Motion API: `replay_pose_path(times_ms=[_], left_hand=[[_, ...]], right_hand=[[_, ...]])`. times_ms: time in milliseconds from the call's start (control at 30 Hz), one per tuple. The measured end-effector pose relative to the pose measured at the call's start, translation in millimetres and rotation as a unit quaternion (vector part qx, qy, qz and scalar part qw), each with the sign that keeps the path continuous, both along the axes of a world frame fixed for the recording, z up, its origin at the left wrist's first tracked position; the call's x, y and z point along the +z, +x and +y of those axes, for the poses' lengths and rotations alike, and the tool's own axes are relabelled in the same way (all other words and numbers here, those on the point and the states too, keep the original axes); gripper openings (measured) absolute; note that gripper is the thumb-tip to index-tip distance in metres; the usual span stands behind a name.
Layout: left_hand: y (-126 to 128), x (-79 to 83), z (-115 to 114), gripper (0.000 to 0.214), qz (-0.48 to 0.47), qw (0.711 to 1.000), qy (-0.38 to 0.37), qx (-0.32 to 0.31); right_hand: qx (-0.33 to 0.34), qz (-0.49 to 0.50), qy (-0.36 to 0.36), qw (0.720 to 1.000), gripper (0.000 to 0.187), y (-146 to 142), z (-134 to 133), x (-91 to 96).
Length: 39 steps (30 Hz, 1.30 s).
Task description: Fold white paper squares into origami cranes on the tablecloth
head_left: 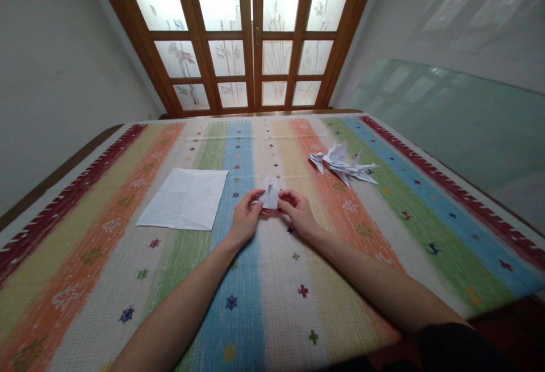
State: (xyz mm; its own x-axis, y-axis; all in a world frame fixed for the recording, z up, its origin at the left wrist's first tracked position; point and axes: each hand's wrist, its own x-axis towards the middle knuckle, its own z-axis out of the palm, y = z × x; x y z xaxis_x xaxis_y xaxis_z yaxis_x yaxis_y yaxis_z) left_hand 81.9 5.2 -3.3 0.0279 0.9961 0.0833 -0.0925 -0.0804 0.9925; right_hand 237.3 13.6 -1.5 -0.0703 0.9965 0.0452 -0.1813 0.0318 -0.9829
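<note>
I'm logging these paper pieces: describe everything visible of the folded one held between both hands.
The folded paper is small and white, with narrow points rising at the top and a broader lower part. It is held roughly upright over the striped tablecloth, gripped at its sides by the left hand and the right hand. Finer creases are too small to make out.

Bare forearms (pixel 187 298) converge forward, both hands (pixel 248 214) near each other, fingers (pixel 289 195) pinching

Your left hand (pixel 247 213), right hand (pixel 298 211) and forearms (pixel 183 298) are bare; a dark sleeve (pixel 457 345) shows at right.
</note>
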Motion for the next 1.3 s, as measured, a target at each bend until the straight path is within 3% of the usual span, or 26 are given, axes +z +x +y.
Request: replay_pose_path(times_ms=[233,433,500,533,667,767,933,1033,1167,1300], left_hand=[[-1,-0.2,-1,0.034,0.002,0.999,0.004,-0.041],[-4,-0.2,-1,0.036,0.057,0.997,0.055,-0.017],[-3,-0.1,-2,0.025,0.054,0.997,0.042,-0.023],[-1,0.1,-3,0.027,0.049,0.998,0.03,-0.034],[6,2.6,-8,0.071,0.006,0.998,0.013,-0.058],[9,4.5,-10,0.08,-0.002,0.999,0.01,-0.041],[11,6.1,-12,0.045,0.047,0.997,-0.013,-0.059],[11,7.2,-14,0.036,0.074,0.993,-0.011,-0.089],[9,7.9,-15,0.032,0.1,0.991,0.025,-0.085],[5,3.8,-10,0.05,0.076,0.993,0.087,0.004]], right_hand=[[-0.009,0.005,-0.017,1.0,0.032,0,1,-3.2],[-0.02,-0.016,0.016,1.0,0.04,-1,1,-1.7],[-0.036,-0.014,0.026,0.999,0.041,-1,1,-0.1],[-0.047,-0.014,0.031,0.998,0.041,-1,1,0.6],[-0.105,-0.022,0.046,0.993,0.035,0,3,1.8],[-0.134,-0.031,0.059,0.989,0.027,1,4,1.7],[-0.18,-0.032,0.086,0.979,0.023,6,10,2.4],[-0.196,-0.032,0.1,0.975,0.022,10,17,1.5],[-0.182,-0.01,0.095,0.979,0.025,17,24,-2.9],[-0.08,0.019,0.065,0.994,0.028,18,22,-5.0]])
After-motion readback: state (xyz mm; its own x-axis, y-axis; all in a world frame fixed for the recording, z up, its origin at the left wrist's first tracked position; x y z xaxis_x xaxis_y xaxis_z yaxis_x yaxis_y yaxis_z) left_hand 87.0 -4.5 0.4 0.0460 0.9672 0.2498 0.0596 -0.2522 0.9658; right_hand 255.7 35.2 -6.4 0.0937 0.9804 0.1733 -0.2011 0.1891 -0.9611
